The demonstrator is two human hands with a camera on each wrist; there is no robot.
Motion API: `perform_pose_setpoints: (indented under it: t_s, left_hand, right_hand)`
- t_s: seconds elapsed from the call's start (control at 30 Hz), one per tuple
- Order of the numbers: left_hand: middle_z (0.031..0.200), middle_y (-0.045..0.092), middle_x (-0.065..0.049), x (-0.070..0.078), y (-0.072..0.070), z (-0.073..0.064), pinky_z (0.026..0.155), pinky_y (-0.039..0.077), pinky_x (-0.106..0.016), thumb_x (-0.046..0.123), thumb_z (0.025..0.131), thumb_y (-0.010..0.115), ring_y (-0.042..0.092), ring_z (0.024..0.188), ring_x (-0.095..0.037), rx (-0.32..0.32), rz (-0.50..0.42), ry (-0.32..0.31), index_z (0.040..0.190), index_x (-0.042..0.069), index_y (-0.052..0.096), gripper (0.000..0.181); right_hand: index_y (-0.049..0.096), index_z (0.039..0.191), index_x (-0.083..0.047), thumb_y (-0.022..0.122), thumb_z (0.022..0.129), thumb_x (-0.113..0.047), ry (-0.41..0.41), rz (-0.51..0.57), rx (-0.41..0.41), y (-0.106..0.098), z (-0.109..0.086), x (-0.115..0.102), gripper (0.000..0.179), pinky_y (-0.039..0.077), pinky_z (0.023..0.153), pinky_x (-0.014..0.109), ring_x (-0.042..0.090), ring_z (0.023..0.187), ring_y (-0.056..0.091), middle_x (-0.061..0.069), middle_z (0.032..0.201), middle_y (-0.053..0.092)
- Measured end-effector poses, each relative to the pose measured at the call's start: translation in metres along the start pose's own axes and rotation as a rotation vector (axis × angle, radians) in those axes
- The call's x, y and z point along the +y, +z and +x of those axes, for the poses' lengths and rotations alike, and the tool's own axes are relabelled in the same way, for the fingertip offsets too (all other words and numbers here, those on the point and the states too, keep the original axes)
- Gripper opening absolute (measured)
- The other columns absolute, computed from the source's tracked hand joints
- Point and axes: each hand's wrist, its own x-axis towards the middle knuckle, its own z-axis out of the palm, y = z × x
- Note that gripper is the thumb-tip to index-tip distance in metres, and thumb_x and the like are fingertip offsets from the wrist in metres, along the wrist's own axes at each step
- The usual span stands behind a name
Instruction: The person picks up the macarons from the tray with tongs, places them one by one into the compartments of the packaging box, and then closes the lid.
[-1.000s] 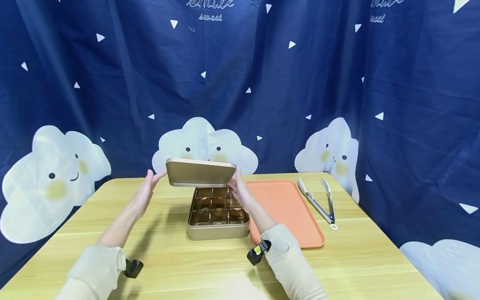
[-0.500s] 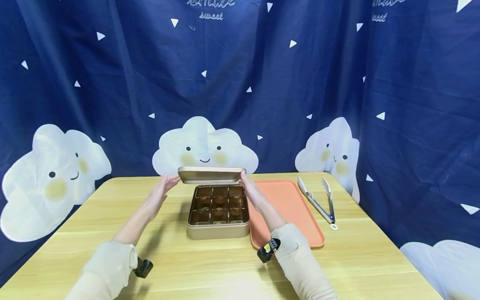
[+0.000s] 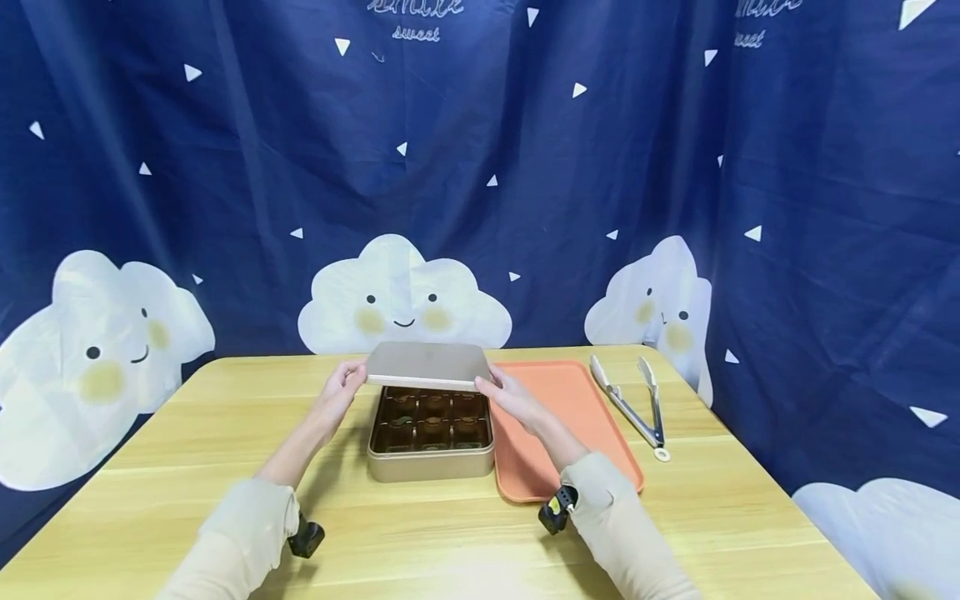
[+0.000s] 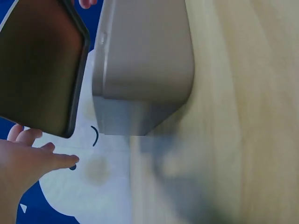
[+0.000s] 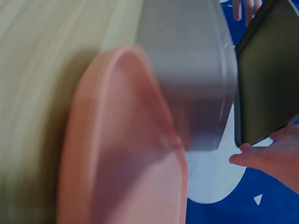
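A flat champagne-gold tin lid (image 3: 427,363) is held level-ish over the back part of the matching tin box (image 3: 431,467). My left hand (image 3: 337,398) grips the lid's left edge, and my right hand (image 3: 521,402) grips its right front corner. Inside the tin is a dark brown insert (image 3: 417,431) split into several compartments, with small items too dim to identify; the lid hides its rear row. The left wrist view shows the lid's dark underside (image 4: 39,65) apart from the tin wall (image 4: 145,51). In the right wrist view, thumb and fingers hold the lid's corner.
An orange tray (image 3: 555,417) lies against the tin's right side. Spread metal tongs (image 3: 633,412) with a pale ring end rest on the table (image 3: 420,542) farther right. Behind the table hangs a blue curtain (image 3: 465,108) with clouds.
The lid has come down and tipped, so its top now shows instead of its underside. My left hand has moved right and closed on the lid's edge; my right hand has shifted right.
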Motion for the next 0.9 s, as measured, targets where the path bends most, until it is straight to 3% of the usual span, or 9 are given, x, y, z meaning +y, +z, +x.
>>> perform_pose_setpoints:
  t_s: [0.2,0.33,0.47,0.6,0.73,0.8,0.9]
  left_hand:
    - [0.147,0.015,-0.028,-0.012,-0.003,-0.003,0.110,0.006,-0.053,0.031,0.096,0.045,0.012,0.136,-0.039,-0.140,-0.007,0.069,0.143,-0.006,0.011,0.069]
    - [0.150,0.006,-0.022,-0.018,-0.004,-0.005,0.110,-0.001,-0.052,0.020,0.093,0.052,-0.002,0.138,-0.036,-0.216,0.032,0.090,0.144,-0.003,0.008,0.071]
    - [0.152,0.004,-0.017,-0.023,-0.003,-0.009,0.107,-0.004,-0.059,0.014,0.091,0.055,-0.006,0.138,-0.036,-0.243,0.063,0.079,0.146,0.003,0.010,0.072]
    - [0.152,0.001,-0.016,-0.024,-0.002,-0.014,0.104,-0.004,-0.064,0.018,0.089,0.058,-0.006,0.137,-0.038,-0.259,0.076,0.072,0.147,0.009,0.010,0.076]
    - [0.152,0.001,-0.018,-0.026,-0.002,-0.017,0.105,0.001,-0.062,0.017,0.090,0.057,0.003,0.136,-0.042,-0.291,0.077,0.069,0.148,0.011,0.006,0.077]
    - [0.151,0.001,-0.021,-0.028,-0.003,-0.020,0.106,0.004,-0.060,0.017,0.091,0.056,0.006,0.135,-0.044,-0.306,0.096,0.043,0.147,0.011,0.004,0.077]
    - [0.150,0.000,-0.024,-0.030,-0.004,-0.025,0.107,0.007,-0.057,0.019,0.091,0.056,0.008,0.134,-0.045,-0.325,0.117,-0.010,0.147,0.010,0.000,0.080]
  right_hand:
    - [0.004,0.146,-0.004,0.047,0.094,-0.033,-0.037,0.000,-0.089,-0.004,-0.007,0.008,0.074,0.010,0.111,0.051,0.035,0.138,0.008,0.016,0.152,0.007]
    - [-0.002,0.147,-0.006,0.050,0.092,-0.040,-0.103,0.063,-0.155,-0.006,-0.012,0.015,0.083,0.016,0.110,0.049,0.035,0.137,0.013,0.017,0.152,0.006]
    - [-0.008,0.146,-0.008,0.053,0.090,-0.041,-0.112,0.089,-0.200,-0.007,-0.015,0.021,0.090,0.017,0.110,0.048,0.037,0.136,0.015,0.019,0.152,0.005]
    - [-0.012,0.146,-0.014,0.058,0.087,-0.042,-0.056,0.090,-0.215,-0.007,-0.017,0.024,0.096,0.020,0.109,0.049,0.036,0.135,0.016,0.019,0.151,0.004]
    - [-0.015,0.145,-0.017,0.059,0.088,-0.034,-0.010,0.107,-0.241,-0.005,-0.019,0.025,0.095,0.024,0.108,0.048,0.035,0.133,0.022,0.021,0.150,0.011]
    - [-0.016,0.145,-0.016,0.057,0.089,-0.029,0.008,0.114,-0.254,-0.004,-0.020,0.026,0.093,0.024,0.108,0.047,0.035,0.133,0.024,0.022,0.149,0.015]
    - [-0.018,0.144,-0.016,0.057,0.089,-0.030,0.015,0.093,-0.276,-0.003,-0.022,0.026,0.095,0.020,0.109,0.048,0.035,0.135,0.018,0.020,0.151,0.006]
